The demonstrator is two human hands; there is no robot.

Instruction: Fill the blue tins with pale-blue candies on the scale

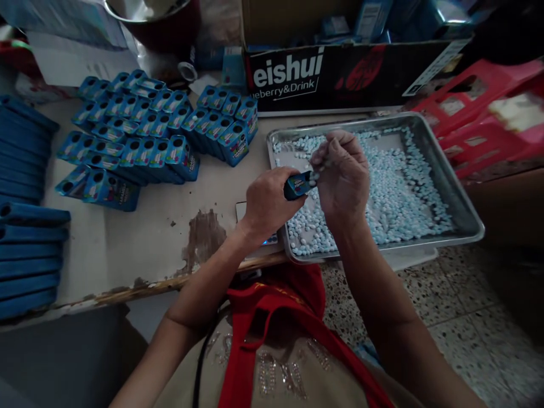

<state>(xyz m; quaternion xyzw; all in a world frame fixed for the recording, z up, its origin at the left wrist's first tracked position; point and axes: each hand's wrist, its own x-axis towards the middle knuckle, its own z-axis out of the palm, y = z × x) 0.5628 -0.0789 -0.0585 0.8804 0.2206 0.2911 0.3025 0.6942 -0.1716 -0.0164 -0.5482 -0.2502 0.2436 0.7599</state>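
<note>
My left hand (270,198) is wrapped round a small blue box (300,184), tilted so its end points at my other hand. Pale blue and white candies show at the end of that box. My right hand (343,170), palm up with curled fingers, holds several of these candies (322,161) right beside the box. Below both hands lies a metal tray (470,224) with a spread of the same small candies (395,192). Partly hidden under my left wrist is a small scale (270,240) with a lit display.
Upright blue boxes (144,153) with holes in their tops stand grouped on the table (157,238). Flat blue boxes (29,249) are stacked at the far left. A black carton (331,76) stands behind the tray, a red plastic basket (480,113) to its right, a dark red pot (165,25) at the back.
</note>
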